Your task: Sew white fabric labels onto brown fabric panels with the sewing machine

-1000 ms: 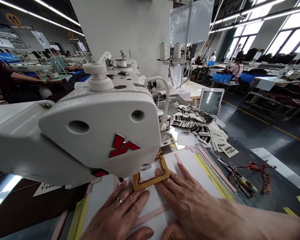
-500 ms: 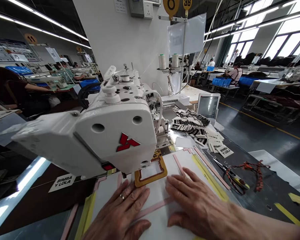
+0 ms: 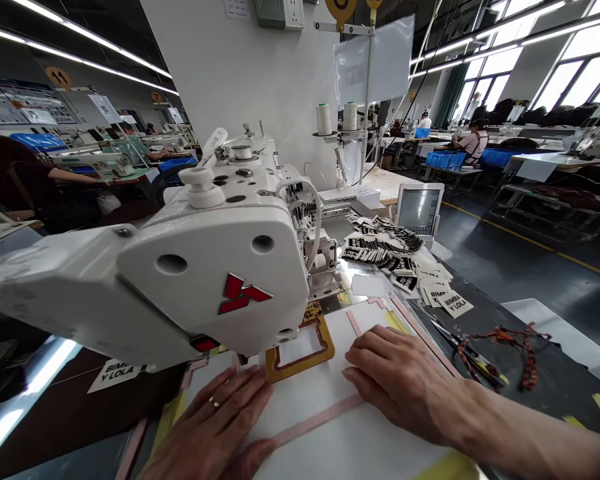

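Observation:
My left hand [image 3: 211, 427], a ring on one finger, lies flat and open on a white template sheet [image 3: 330, 440] edged with pink and yellow tape. Its fingertips reach to just short of a yellow rectangular clamp frame [image 3: 300, 347] under the head of a white sewing machine [image 3: 200, 273]. My right hand [image 3: 405, 380] rests palm down on the same sheet to the right of the frame, fingers loosely curled, holding nothing.
A pile of black and white labels [image 3: 405, 260] lies behind the sheet beside a small screen [image 3: 419, 208]. Scissors with an orange cord [image 3: 480, 360] lie on the dark table at the right. One label [image 3: 114, 373] lies at the left. Other people work at distant tables.
My right hand has drawn back to the right, away from the clamp frame. My left hand slid slightly left and down. The view shifted a little.

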A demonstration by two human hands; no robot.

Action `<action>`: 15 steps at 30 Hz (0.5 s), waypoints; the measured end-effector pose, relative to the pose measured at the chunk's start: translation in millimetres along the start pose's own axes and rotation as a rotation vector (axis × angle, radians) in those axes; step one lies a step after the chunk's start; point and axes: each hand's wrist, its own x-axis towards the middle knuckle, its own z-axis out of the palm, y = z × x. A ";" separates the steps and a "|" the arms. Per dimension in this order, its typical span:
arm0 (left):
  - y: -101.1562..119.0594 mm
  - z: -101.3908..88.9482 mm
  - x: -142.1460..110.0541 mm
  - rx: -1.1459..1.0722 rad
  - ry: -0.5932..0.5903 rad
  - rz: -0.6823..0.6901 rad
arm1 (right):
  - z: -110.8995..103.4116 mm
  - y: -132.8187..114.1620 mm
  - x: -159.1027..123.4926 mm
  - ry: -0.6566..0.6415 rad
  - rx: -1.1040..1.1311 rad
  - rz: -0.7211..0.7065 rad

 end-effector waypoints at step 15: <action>-5.7 2.5 14.9 0.122 -0.039 0.123 | 10.5 2.9 1.8 -0.337 0.051 -0.077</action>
